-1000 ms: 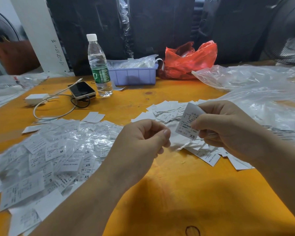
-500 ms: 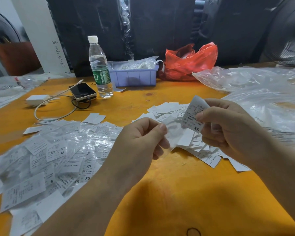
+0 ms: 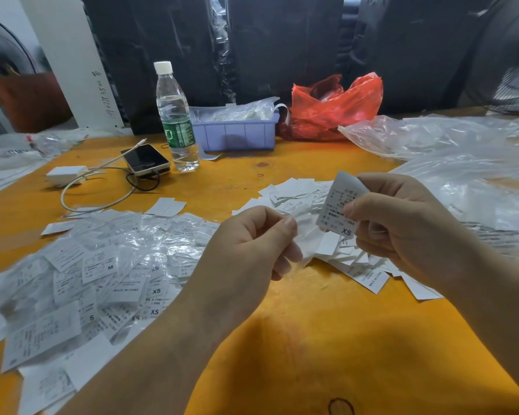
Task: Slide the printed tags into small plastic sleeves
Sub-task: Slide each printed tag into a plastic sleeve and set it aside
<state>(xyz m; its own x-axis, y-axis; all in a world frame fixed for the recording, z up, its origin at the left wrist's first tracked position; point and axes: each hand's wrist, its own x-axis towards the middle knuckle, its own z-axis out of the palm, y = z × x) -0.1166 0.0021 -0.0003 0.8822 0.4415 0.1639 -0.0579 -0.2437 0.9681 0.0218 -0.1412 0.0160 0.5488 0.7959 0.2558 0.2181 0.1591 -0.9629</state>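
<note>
My right hand (image 3: 402,223) pinches an XS tag (image 3: 340,205) upright at one o'clock — print toward me; my left hand (image 3: 252,250) pinches a clear sleeve (image 3: 304,235) beside it, ready to receive it.

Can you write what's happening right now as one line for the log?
step: sleeving | right hand: pinches XS tag | left hand: pinches clear sleeve | tag: not inserted

On your table (image 3: 297,354), the sleeved tags (image 3: 102,271) spread at your left; the loose tags (image 3: 351,259) lie right of them, under your right hand (image 3: 402,223). Your left hand (image 3: 249,253) hangs between the 2 heaps. Behind the sleeved tags lie a phone (image 3: 146,159) and charger (image 3: 66,174); behind those stand a bottle (image 3: 176,121), a tray (image 3: 237,133) and a bag (image 3: 333,106).
</note>
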